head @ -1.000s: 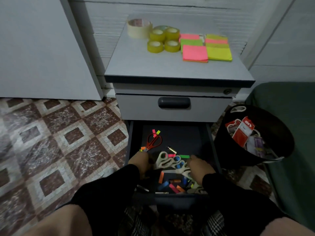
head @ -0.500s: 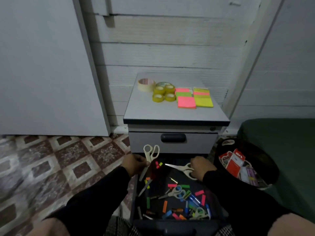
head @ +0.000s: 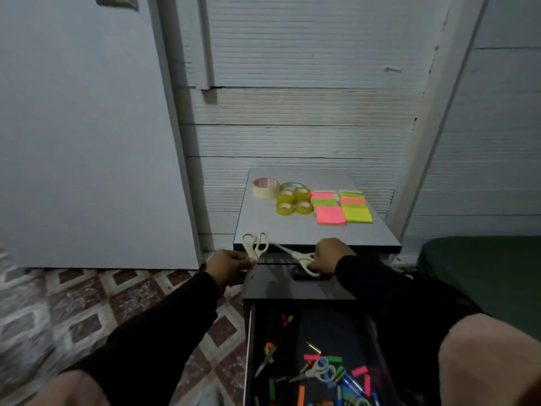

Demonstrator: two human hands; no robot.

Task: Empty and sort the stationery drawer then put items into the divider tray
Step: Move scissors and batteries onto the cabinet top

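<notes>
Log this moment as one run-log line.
left hand: holds cream scissors by blades | right hand: holds second cream scissors by handles | both at cabinet top front edge | drawer: open, items inside

tape rolls (head: 293,199) left of sticky notes (head: 341,207), on cabinet top (head: 292,232)

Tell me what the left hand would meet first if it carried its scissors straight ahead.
Likely the front edge of the cabinet top: the white scissors in the left hand already overlap it, handles leading. Depth is unclear, so they might pass above it.

left hand (head: 229,263) gripping, right hand (head: 330,256) gripping
</notes>
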